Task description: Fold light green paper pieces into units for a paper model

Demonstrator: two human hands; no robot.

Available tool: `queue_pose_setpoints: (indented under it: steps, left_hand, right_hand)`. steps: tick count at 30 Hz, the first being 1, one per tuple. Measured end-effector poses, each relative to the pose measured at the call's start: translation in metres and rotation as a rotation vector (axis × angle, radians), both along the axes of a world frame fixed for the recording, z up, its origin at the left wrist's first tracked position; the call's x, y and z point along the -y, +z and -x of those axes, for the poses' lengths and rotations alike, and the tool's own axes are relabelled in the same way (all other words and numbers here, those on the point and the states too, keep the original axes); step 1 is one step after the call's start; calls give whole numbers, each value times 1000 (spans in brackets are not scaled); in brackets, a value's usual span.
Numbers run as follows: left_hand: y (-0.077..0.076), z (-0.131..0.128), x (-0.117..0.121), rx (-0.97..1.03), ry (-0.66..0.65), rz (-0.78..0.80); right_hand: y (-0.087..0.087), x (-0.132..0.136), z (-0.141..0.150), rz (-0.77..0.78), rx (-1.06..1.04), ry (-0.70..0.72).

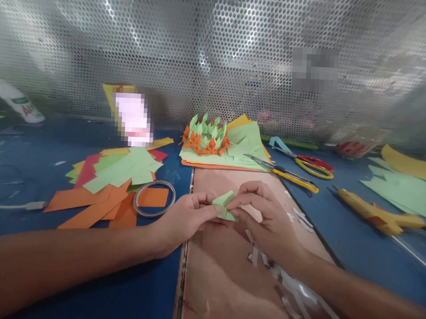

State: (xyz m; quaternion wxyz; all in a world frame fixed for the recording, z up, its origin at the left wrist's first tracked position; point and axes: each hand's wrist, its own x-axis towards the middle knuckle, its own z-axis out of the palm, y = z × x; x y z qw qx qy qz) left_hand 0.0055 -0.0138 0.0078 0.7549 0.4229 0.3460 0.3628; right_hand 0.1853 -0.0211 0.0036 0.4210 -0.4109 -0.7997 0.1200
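A small piece of folded light green paper (224,204) is pinched between both of my hands above the brown board (213,283). My left hand (188,217) grips its left side with thumb and fingers. On the other side, my right hand (262,214) has its thumb and fingertips closed on the paper's right edge. Beyond the hands, a ring of green and orange folded-paper pieces (209,136) stands on a stack of coloured sheets (220,161). Left of my left hand lies a roll of tape (135,204) over orange paper strips (92,215).
At right lie a yellow cutter (294,179), scissors (312,165), a yellow glue gun (377,213) and green sheets (397,190). White strips (295,290) are scattered on the board. At left are cut papers (127,169), a cable (17,206), a glue bottle (21,104) and a blurred-out phone-like screen (133,117).
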Motion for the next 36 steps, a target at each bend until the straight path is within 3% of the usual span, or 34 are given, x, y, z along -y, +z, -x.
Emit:
queue_pose_setpoints:
  steps: [5, 20, 26, 36]
  left_hand:
    - [0, 2, 0, -18, -30, -37]
    - [-1, 2, -1, -8, -55, -30]
    - [-1, 2, 1, -64, -47, -56]
    - [-3, 1, 1, -21, -48, -102]
  right_hand:
    - [0, 1, 2, 7, 0, -17]
    - [1, -5, -1, -271, 221, -1]
    - [4, -3, 0, -255, 272, 39]
    - [1, 0, 2, -129, 177, -22]
